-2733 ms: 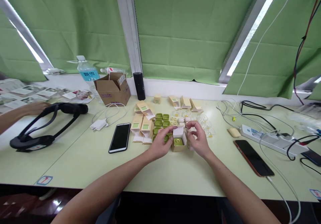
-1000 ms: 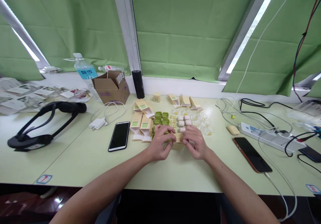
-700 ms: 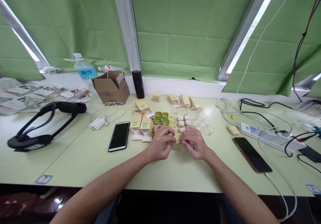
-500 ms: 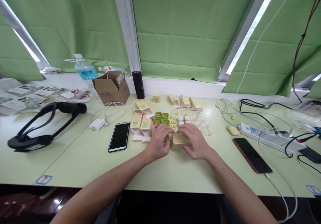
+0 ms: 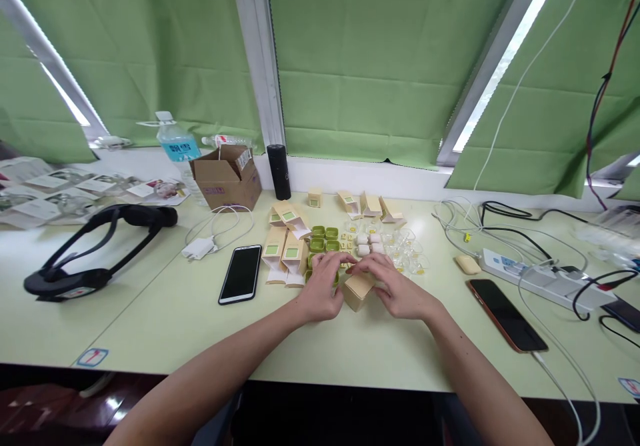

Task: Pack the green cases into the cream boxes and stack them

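A small tan cardboard box (image 5: 359,291) sits near the table's front, turned with one corner toward me. My left hand (image 5: 321,291) is closed on its left and far side, with the fingers curled over behind the top. On the opposite side, my right hand (image 5: 397,291) grips it with thumb and fingers. Just beyond my hands stand small green square cups (image 5: 317,245), tiny yellow square pieces (image 5: 346,245) and white rounded blocks (image 5: 364,249). To the right of these lie clear plastic cups (image 5: 410,253). My fingers partly hide the nearest green cups.
Open tan boxes (image 5: 293,251) lie left of the cups, with others (image 5: 371,204) behind. A phone (image 5: 241,275), a black headset (image 5: 103,259) and a brown carton (image 5: 226,178) are leftward. On the right are another phone (image 5: 507,315), a power strip (image 5: 530,274) and loose cables.
The small cardboard box has been turned between my hands, so a corner now faces me. Both hands shifted slightly with it. The whole view has also moved a little.
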The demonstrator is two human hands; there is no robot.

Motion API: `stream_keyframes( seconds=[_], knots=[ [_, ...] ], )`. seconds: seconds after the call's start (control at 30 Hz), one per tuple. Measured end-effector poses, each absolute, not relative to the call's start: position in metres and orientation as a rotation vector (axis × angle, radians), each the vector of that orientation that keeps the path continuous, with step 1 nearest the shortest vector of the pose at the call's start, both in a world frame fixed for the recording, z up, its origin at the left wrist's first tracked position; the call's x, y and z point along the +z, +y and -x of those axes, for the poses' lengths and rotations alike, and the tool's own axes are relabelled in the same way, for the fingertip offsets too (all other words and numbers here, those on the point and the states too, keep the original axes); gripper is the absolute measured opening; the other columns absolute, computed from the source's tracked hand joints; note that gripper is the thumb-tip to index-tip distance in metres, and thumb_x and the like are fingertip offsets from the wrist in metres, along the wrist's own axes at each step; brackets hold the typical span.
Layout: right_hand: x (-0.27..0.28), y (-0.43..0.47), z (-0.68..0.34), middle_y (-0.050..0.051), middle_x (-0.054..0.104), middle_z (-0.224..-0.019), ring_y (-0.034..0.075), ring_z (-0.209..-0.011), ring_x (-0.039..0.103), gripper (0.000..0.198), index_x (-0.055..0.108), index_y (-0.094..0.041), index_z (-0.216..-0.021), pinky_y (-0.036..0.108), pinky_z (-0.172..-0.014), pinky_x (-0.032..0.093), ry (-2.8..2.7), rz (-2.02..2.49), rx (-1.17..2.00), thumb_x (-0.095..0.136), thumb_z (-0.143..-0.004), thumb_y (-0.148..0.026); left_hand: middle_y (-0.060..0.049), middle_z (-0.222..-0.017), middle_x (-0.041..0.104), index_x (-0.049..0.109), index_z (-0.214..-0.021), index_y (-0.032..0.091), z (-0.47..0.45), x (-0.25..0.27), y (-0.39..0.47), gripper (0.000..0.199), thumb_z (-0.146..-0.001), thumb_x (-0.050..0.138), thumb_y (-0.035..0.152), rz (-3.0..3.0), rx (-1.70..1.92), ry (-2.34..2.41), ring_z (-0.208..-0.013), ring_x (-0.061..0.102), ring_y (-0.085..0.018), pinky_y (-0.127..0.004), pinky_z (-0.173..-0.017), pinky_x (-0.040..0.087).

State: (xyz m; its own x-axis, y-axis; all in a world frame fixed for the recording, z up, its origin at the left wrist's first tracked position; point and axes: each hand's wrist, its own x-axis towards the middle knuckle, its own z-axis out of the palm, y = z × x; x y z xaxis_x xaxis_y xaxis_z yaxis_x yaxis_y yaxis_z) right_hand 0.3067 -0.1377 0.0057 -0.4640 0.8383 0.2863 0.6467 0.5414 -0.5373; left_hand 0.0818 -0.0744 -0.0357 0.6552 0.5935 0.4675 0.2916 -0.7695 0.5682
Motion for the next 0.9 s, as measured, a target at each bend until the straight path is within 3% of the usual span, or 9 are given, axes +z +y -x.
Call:
stream_keyframes(
  seconds=[0.13, 0.23, 0.5, 0.63, 0.8, 0.9],
  knots=[
    [0.008, -0.137, -0.310, 0.009, 0.055, -0.131, 0.032, -0.128, 0.047, 0.045, 0.050, -0.029, -0.123, 0.059, -0.110, 0.039, -2.170, 1.085, 0.449, 0.057, -0.084, -0.008, -0.010, -0.134, 0.061, 0.037, -0.136, 0.026, -0.083, -0.034, -0.078, 0.069, -0.072, 0.056, 0.006, -2.442, 0.830, 0.676, -0.130, 0.052, -0.031, -0.050, -0.108, 0.032],
    [0.007, -0.137, -0.306, 0.011, 0.050, -0.132, 0.035, -0.128, 0.045, 0.057, 0.046, -0.029, -0.127, 0.059, -0.107, 0.042, -2.188, 1.169, 0.449, 0.075, -0.078, -0.021, -0.010, -0.131, 0.062, 0.036, -0.136, 0.026, -0.083, -0.031, -0.080, 0.067, -0.075, 0.059, 0.009, -2.439, 0.792, 0.706, -0.129, 0.051, -0.032, -0.050, -0.106, 0.033],
    [0.005, -0.135, -0.312, 0.010, 0.050, -0.127, 0.031, -0.124, 0.046, 0.064, 0.043, -0.027, -0.122, 0.056, -0.103, 0.045, -2.153, 1.164, 0.438, 0.049, -0.064, -0.001, -0.007, -0.113, 0.062, 0.046, -0.121, 0.024, -0.083, -0.020, -0.084, 0.054, -0.077, 0.076, 0.029, -2.462, 0.745, 0.765, -0.110, 0.054, -0.031, -0.050, -0.100, 0.036],
    [0.000, -0.130, -0.314, 0.008, 0.052, -0.119, 0.029, -0.117, 0.050, 0.058, 0.047, -0.026, -0.116, 0.052, -0.103, 0.045, -1.975, 1.048, 0.377, 0.047, -0.063, -0.004, -0.011, -0.130, 0.058, 0.043, -0.132, 0.025, -0.084, -0.019, -0.084, 0.061, -0.078, 0.072, 0.022, -2.482, 0.751, 0.719, -0.123, 0.050, -0.033, -0.051, -0.104, 0.036],
    [-0.009, -0.124, -0.312, 0.008, 0.057, -0.109, 0.028, -0.105, 0.055, 0.044, 0.052, -0.025, -0.113, 0.046, -0.090, 0.047, -1.799, 0.994, 0.171, 0.050, -0.072, -0.009, -0.012, -0.150, 0.050, 0.030, -0.150, 0.028, -0.090, -0.014, -0.082, 0.078, -0.083, 0.068, 0.017, -2.523, 0.625, 0.620, -0.137, 0.041, -0.034, -0.053, -0.112, 0.032],
    [-0.011, -0.122, -0.313, 0.007, 0.060, -0.106, 0.026, -0.098, 0.057, 0.039, 0.054, -0.024, -0.113, 0.041, -0.081, 0.047, -1.721, 1.003, 0.058, 0.051, -0.076, -0.011, -0.010, -0.147, 0.054, 0.036, -0.147, 0.028, -0.095, -0.008, -0.080, 0.070, -0.084, 0.062, 0.012, -2.584, 0.509, 0.590, -0.135, 0.044, -0.034, -0.052, -0.108, 0.034]
  ],
)
